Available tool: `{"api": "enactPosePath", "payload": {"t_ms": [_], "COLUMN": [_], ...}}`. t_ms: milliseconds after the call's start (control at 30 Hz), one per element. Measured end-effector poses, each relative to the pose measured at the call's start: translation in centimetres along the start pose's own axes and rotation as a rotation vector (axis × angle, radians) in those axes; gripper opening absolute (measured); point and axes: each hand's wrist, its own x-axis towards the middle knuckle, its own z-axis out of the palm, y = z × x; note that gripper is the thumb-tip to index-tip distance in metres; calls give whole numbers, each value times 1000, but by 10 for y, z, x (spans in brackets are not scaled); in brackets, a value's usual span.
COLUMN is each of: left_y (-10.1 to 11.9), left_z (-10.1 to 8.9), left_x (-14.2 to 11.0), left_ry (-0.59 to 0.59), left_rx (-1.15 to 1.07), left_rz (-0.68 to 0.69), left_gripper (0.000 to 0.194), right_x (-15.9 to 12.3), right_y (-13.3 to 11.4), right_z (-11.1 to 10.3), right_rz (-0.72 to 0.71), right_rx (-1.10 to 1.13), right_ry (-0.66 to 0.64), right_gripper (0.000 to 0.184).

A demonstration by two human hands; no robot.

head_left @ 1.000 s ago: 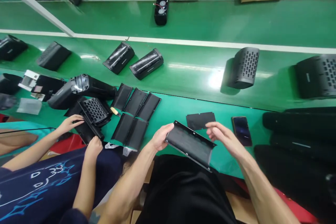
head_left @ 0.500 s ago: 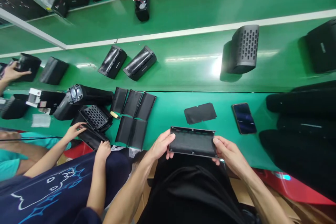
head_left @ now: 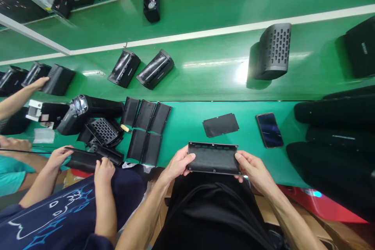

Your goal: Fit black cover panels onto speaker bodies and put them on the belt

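Between my two hands is a black rectangular speaker panel (head_left: pixel 215 159), its inner side facing up, with small screw posts along the rims. My left hand (head_left: pixel 179 162) grips its left end, thumb on top and fingers beneath. At the right end my right hand (head_left: pixel 252 166) pinches it the same way. Just beyond the panel, a flat black sheet with notched edges (head_left: pixel 221 125) lies on the green table (head_left: pixel 187 125). Several similar black panels (head_left: pixel 152 148) are laid out in two rows to the left of my hands.
A phone (head_left: pixel 269 130) lies to the right, near large dark speaker covers (head_left: pixel 336 164). Black speakers (head_left: pixel 156 69) stand on the green conveyor (head_left: pixel 205 82) beyond the table. At left, a co-worker's hands (head_left: pixel 104 168) hold another black panel beside a perforated grille (head_left: pixel 104 131).
My hands keep the panel in almost the same place. The co-worker on the left has drawn a black panel away from the pile, and another person's hand has moved right to a speaker.
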Motion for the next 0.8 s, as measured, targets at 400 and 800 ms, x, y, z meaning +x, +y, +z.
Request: {"api": "enactPosePath", "payload": {"t_ms": [400, 800], "left_y": [-1, -5], "left_z": [1, 2], "left_x": [2, 7], "left_ry": [-2, 0], "left_rx": [-12, -29], "left_rz": [4, -3], "left_gripper": [48, 54], "right_x": [5, 4], "right_y": [4, 3], "right_z": [-3, -7], "right_rz": [1, 3], "right_rx": [-12, -31], "right_ry": [-12, -26], "right_gripper": [52, 51]}}
